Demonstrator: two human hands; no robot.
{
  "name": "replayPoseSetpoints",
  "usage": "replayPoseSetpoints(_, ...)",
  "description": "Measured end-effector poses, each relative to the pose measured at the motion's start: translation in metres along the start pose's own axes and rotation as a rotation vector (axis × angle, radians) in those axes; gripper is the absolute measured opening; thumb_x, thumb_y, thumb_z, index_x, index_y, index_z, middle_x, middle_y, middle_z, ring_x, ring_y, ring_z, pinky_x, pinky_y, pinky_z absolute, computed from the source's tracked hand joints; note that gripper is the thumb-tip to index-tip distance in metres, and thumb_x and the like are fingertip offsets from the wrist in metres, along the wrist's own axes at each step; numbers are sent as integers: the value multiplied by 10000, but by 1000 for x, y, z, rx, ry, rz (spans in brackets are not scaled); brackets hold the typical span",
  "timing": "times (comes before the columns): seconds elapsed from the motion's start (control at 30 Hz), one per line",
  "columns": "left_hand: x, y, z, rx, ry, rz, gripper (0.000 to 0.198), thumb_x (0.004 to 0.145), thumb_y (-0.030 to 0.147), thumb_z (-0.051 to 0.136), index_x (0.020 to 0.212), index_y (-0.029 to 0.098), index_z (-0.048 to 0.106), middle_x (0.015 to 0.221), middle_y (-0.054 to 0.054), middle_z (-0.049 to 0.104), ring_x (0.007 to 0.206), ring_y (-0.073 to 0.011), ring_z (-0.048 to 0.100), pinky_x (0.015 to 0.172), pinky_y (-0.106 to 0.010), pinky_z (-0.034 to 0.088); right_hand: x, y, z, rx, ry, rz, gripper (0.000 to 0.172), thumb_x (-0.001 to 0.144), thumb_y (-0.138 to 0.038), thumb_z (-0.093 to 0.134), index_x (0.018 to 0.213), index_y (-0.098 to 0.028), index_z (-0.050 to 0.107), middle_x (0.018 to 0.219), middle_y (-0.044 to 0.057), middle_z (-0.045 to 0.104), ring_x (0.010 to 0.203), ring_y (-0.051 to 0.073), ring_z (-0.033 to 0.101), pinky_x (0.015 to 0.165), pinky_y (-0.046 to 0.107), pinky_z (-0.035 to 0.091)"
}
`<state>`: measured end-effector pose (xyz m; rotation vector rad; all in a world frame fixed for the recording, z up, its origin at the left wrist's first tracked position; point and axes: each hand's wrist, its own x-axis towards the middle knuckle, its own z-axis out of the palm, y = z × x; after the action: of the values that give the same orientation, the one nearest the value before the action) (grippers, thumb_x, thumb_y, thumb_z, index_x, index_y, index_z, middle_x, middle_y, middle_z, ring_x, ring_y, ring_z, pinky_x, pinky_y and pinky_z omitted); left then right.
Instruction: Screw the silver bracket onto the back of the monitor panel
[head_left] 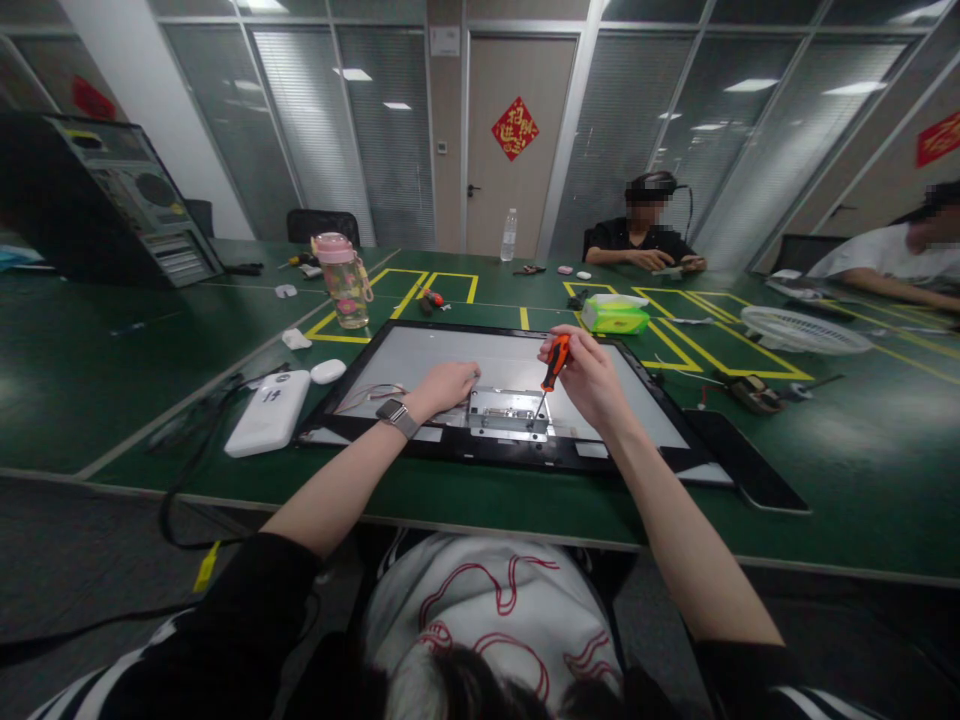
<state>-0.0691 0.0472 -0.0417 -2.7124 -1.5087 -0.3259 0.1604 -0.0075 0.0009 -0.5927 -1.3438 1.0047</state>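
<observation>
My right hand [589, 375] grips an orange-and-black screwdriver [556, 362], closed around its handle. The screwdriver's thin shaft slants down, with its tip at the right part of a silver metal bracket [510, 412]. This bracket sits near the front edge of a large flat panel [409, 350] with a black frame and a pale grey back. My left hand [446, 387] lies on the panel just left of the bracket, its fingers partly hidden and apparently holding nothing. A watch is on the left wrist. Thin wires [371, 395] run across the panel's left side.
Left of the panel are a white power bank [270, 412], a white oval case [328, 371] and a pink-lidded bottle [345, 285]. A black phone-like slab [750, 465] touches its right side. Behind stand green tissues [615, 315]. A computer case [112, 200] stands far left; two people sit across.
</observation>
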Motion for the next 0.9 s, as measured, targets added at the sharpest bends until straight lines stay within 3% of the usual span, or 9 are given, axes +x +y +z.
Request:
replayPoseSetpoints(0.23,0,0,0,-3,-2,-2,319,944,230,404,1169,174,624,1077,-117,707,975,-239,663,849,-320,497,1,-1,-5,-61,-11,-18,260,800,-390,639,1007,-242,694,935,50,706,860,201,649,854,408,511)
replayPoseSetpoints(0.43,1,-2,3,-9,11,9,317,950,244,398,1165,176,621,1092,-113,704,986,-249,660,846,-330,496,0,6,-3,-344,191,-246,171,729,-270,743,894,-268,699,831,-8,619,759,152,582,749,320,486)
replayPoseSetpoints(0.5,1,-2,3,-5,8,9,317,954,248,392,1163,178,620,1088,-112,705,981,-249,660,840,-331,497,-2,4,-1,-407,208,-292,119,771,-286,705,889,-273,704,852,0,609,795,161,581,765,323,482)
replayPoseSetpoints(0.67,1,-3,3,2,5,7,307,953,253,399,1163,188,613,1083,-104,707,968,-239,660,825,-319,494,-6,0,3,-392,105,-240,251,919,-308,495,1089,-277,677,941,30,667,871,188,627,840,374,476)
replayPoseSetpoints(0.9,1,-2,3,2,12,9,299,955,253,398,1141,186,622,1066,-103,710,961,-242,662,815,-323,495,-3,6,1,-443,212,-306,150,796,-271,683,945,-265,699,883,6,596,783,149,564,748,315,470)
